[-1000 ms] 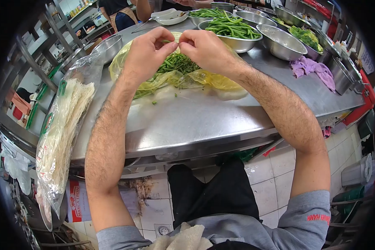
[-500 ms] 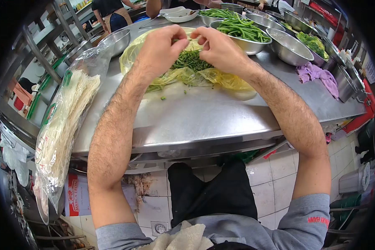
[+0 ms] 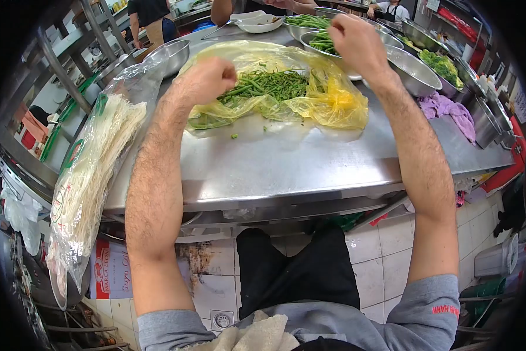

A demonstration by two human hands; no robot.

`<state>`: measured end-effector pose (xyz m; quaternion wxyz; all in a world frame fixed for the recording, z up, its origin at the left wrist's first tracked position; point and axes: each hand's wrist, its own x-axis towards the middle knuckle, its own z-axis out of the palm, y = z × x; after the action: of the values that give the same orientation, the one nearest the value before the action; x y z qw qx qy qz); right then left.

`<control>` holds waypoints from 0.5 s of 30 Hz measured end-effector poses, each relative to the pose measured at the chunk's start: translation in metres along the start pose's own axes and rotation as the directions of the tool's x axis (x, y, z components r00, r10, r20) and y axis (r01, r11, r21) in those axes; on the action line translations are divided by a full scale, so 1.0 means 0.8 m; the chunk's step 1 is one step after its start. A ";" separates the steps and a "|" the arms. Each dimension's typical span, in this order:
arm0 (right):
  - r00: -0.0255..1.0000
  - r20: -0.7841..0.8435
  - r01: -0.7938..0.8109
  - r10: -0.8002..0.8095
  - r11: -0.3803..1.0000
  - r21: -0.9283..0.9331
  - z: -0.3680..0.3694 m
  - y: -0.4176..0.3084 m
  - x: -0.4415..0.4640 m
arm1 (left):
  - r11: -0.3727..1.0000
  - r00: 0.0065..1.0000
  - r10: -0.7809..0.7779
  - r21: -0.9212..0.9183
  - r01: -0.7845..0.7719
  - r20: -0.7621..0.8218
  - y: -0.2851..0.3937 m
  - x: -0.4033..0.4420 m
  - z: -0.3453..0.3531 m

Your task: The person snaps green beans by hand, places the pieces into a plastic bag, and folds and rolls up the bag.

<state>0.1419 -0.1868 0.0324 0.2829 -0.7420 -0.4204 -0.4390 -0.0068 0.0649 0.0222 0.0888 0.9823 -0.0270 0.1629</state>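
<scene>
A yellow plastic bag [image 3: 342, 102] lies spread on the steel table [image 3: 286, 161], with a heap of short green bean pieces [image 3: 274, 85] on it. Over the bag's left side, my left hand [image 3: 207, 81] is closed, its fingers curled; anything in them is hidden. My right hand [image 3: 358, 44] is raised over the bowl of whole green beans [image 3: 321, 42], fingers bent together, their contents not visible. A second bowl of long green beans [image 3: 308, 21] stands just behind.
Noodles in a clear bag [image 3: 93, 175] lie along the left edge. Steel bowls [image 3: 412, 70], leafy greens [image 3: 441, 65] and a purple cloth [image 3: 450, 111] are at the right. A white dish [image 3: 257, 22] stands at the back, near a co-worker's arms [image 3: 222, 10]. Other people stand farther off.
My hands, close together over the bean pieces before, are now apart. The right one has moved right to the bean bowl, the left one slightly left and down.
</scene>
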 end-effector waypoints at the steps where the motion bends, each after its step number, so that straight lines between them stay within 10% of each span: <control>1: 0.994 0.073 -0.070 0.084 0.983 -0.172 -0.002 0.019 -0.001 | 0.998 0.993 -0.064 -0.001 0.065 0.103 -0.004 -0.003 -0.003; 6: 0.959 0.114 -0.197 0.259 0.901 -0.387 -0.006 0.043 -0.006 | 0.986 0.966 -0.165 0.015 0.165 0.199 0.007 -0.006 0.001; 11: 0.986 -0.015 0.167 -0.168 0.968 0.186 -0.007 -0.035 -0.002 | 0.995 0.981 -0.096 0.017 0.094 0.172 0.004 -0.004 0.002; 15: 0.942 0.197 0.215 -0.273 0.938 0.271 0.017 -0.090 -0.027 | 0.994 0.995 -0.079 -0.067 0.084 0.065 0.014 -0.005 0.000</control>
<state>0.0788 -0.1489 0.0109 0.2647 -0.6890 -0.5907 -0.3259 -0.0117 0.0538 0.0232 0.1288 0.9834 0.0047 0.1274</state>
